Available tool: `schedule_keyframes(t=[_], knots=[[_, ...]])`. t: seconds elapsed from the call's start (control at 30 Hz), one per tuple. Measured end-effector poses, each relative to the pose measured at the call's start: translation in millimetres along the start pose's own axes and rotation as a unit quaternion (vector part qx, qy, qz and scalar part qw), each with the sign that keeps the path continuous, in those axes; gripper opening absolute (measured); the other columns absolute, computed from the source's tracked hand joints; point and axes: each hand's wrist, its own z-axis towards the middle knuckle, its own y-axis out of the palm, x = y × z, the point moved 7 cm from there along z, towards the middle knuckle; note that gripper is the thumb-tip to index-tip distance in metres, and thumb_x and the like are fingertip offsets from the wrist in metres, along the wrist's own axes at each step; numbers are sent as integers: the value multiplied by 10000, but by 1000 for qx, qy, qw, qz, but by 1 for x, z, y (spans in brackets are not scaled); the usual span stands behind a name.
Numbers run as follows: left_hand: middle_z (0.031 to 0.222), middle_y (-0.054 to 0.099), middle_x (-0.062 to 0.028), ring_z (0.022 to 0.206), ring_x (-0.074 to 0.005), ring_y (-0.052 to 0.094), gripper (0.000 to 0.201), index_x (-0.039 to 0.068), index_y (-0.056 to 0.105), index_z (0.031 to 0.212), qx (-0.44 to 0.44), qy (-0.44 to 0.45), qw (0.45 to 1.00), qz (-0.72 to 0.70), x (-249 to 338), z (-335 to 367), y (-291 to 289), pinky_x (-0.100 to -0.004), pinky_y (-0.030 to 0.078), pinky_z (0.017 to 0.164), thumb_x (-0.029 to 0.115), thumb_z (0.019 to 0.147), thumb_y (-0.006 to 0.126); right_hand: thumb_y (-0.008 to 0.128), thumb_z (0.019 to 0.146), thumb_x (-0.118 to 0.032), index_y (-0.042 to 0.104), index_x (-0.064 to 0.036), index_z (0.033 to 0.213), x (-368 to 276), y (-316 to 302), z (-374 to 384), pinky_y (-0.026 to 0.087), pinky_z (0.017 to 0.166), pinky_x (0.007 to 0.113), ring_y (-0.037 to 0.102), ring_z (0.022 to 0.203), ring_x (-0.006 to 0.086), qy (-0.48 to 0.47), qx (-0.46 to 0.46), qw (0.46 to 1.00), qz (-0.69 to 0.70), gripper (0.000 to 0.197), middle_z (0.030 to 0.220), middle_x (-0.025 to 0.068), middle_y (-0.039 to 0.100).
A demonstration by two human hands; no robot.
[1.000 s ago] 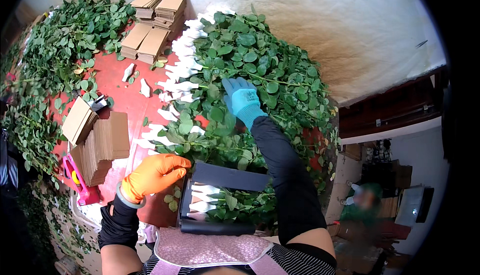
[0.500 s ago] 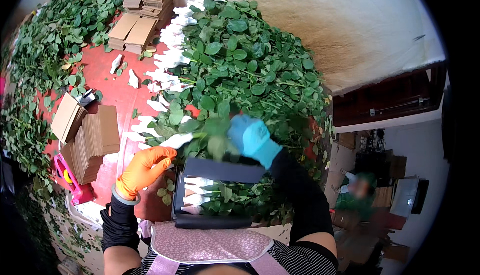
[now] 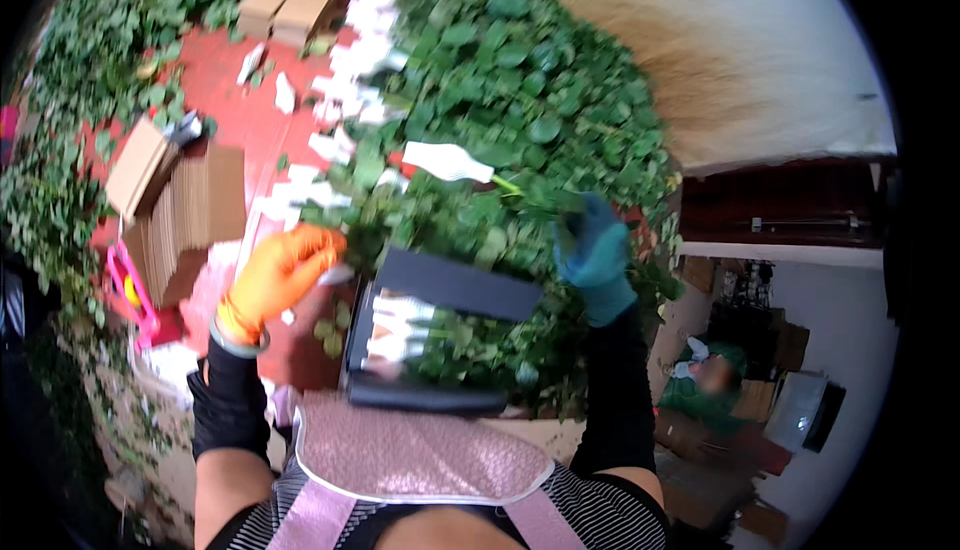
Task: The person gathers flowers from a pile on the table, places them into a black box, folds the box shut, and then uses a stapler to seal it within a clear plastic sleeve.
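One green, leafy stem (image 3: 508, 186), tipped with a ribbed white sleeve (image 3: 448, 162), extends leftward from the person's right hand (image 3: 593, 250), which wears a blue knitted glove and closes around the leafy part over a broad heap of green foliage (image 3: 560, 90). The left hand (image 3: 285, 275), in an orange rubbery glove, curls its fingers toward the thumb near a row of white sleeves (image 3: 310, 190); motion blur makes it impossible to tell whether the fingertips meet or pinch anything. Between the forearms, a black tray with a raised flap (image 3: 460, 285) holds more white-sleeved stems (image 3: 400, 322). To the left, on the red surface (image 3: 235, 75), stand folded brown cardboard pieces (image 3: 215, 195) beside a pink plastic tape dispenser (image 3: 165, 330). At right, a person in green (image 3: 690, 400) appears in the background.
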Motion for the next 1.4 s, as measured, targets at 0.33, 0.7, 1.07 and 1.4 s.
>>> schedule_keyframes(t=[0.33,0.7,1.07,1.4], knots=[[1320,614,-150,1226,-251,584,415,-15,547,1354,-263,4,959,-107,26,-62,45,-360,441,1045,112,964,613,722,687,-210,715,-135,1061,-69,29,-115,510,660,427,621,857,266,-185,-120,947,-235,381,917,37,605],[992,667,-18,798,-73,575,543,97,409,1531,-157,-120,950,-243,1,-64,125,-232,509,764,163,1023,589,687,673,-176,689,-164,1121,-21,43,-162,462,812,464,590,1029,264,-86,-85,944,-308,449,1042,26,608],[893,696,-6,705,-74,590,274,25,686,1258,-53,-70,988,-129,20,-56,123,-236,516,653,91,1001,615,622,900,-262,458,-55,1391,-102,103,-132,533,759,436,660,925,312,-45,-341,879,-331,557,1157,153,630],[881,650,-41,721,-82,591,243,-15,647,1137,47,-99,985,-134,-15,-82,78,-214,485,633,194,1042,568,704,782,-205,604,-82,1067,-81,102,-118,545,694,478,687,901,285,-55,-301,913,-271,326,982,118,658]])
